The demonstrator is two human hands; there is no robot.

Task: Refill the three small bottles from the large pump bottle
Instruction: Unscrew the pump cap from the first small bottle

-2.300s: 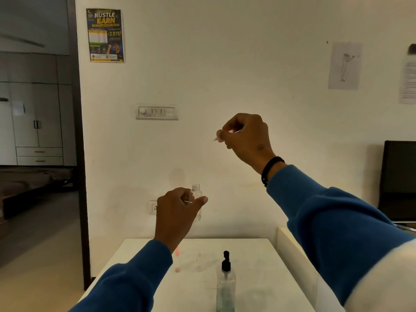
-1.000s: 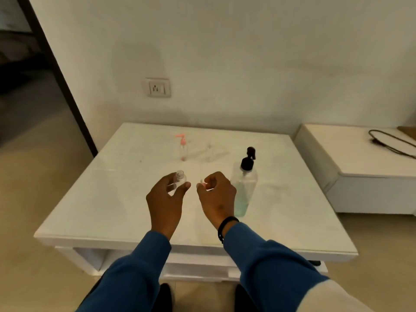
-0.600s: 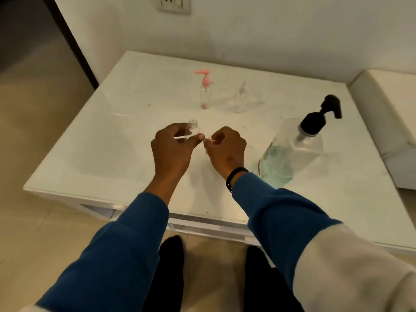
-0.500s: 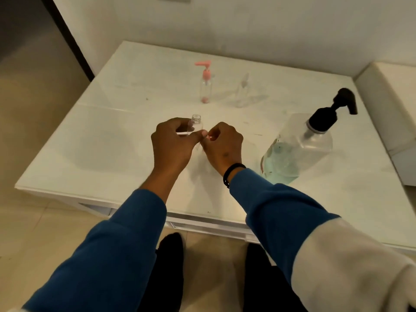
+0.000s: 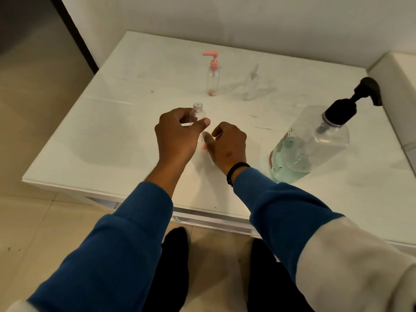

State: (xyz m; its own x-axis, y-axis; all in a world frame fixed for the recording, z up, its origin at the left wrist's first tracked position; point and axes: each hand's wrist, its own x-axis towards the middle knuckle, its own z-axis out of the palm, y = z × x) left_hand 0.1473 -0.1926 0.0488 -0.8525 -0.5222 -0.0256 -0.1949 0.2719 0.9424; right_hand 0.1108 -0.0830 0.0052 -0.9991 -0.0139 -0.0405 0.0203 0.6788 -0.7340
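Observation:
My left hand (image 5: 177, 136) grips a small clear bottle (image 5: 197, 111) with its threaded neck uncapped, held upright over the middle of the white table (image 5: 112, 131). Right beside it, my right hand (image 5: 227, 143) has its fingers curled round the bottle's pink pump cap (image 5: 204, 147), mostly hidden, low near the table top. A second small bottle with a pink pump (image 5: 212, 74) stands at the back. A third small clear bottle (image 5: 251, 83) stands to its right. The large pump bottle (image 5: 310, 143), with a black pump and some blue-green liquid, stands on the right.
The table stands against a white wall. A lower white unit (image 5: 396, 91) adjoins its right side. Beige floor tiles (image 5: 33, 109) lie to the left, and my dark-clad feet (image 5: 175, 255) stand under the front edge.
Both hands came down from in front of the wall to just above the table as my view tilted down. The right hand with the cap has drawn slightly away from the bottle and lower.

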